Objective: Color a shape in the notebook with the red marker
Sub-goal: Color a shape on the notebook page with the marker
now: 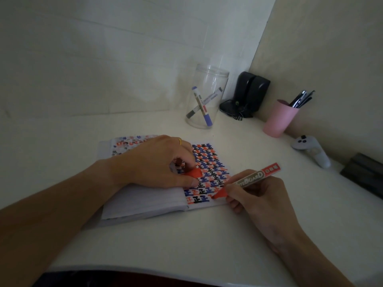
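A dim white counter (186, 235) is set into a pale wall corner. An open notebook (145, 201) lies on it, its right page filled with red, blue and black shapes. The left hand (153, 162) is pressed on the notebook, fingers closed around a red marker cap (193, 174). The right hand (259, 201) is closed around the red marker (246, 181), whose tip touches the notebook's lower right corner. Behind the notebook stand a clear jar (207, 98) holding two markers and a pink cup (279, 118) of pens.
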Demonstrator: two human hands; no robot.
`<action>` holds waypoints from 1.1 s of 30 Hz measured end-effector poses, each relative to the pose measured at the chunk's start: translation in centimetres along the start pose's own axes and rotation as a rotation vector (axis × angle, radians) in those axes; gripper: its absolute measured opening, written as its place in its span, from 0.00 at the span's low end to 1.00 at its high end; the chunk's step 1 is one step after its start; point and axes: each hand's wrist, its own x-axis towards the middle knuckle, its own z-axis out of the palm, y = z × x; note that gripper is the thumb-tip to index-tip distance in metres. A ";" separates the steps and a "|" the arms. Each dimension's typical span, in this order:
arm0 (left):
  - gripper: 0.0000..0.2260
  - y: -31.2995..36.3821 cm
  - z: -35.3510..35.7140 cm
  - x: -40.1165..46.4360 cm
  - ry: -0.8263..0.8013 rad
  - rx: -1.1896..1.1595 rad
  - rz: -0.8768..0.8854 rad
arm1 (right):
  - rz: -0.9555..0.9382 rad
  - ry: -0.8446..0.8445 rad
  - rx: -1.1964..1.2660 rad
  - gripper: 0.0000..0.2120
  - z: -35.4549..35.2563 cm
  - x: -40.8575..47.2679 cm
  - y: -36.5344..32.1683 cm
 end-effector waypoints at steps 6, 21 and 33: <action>0.16 0.1 0.0 0.1 0.003 0.002 -0.009 | 0.008 0.019 0.028 0.03 0.0 0.1 0.1; 0.14 -0.2 0.0 0.1 0.005 -0.017 0.021 | -0.026 -0.044 0.043 0.04 0.0 -0.1 -0.3; 0.15 -0.4 0.1 0.2 -0.001 -0.001 0.012 | 0.031 0.075 -0.060 0.03 0.3 -0.1 -0.4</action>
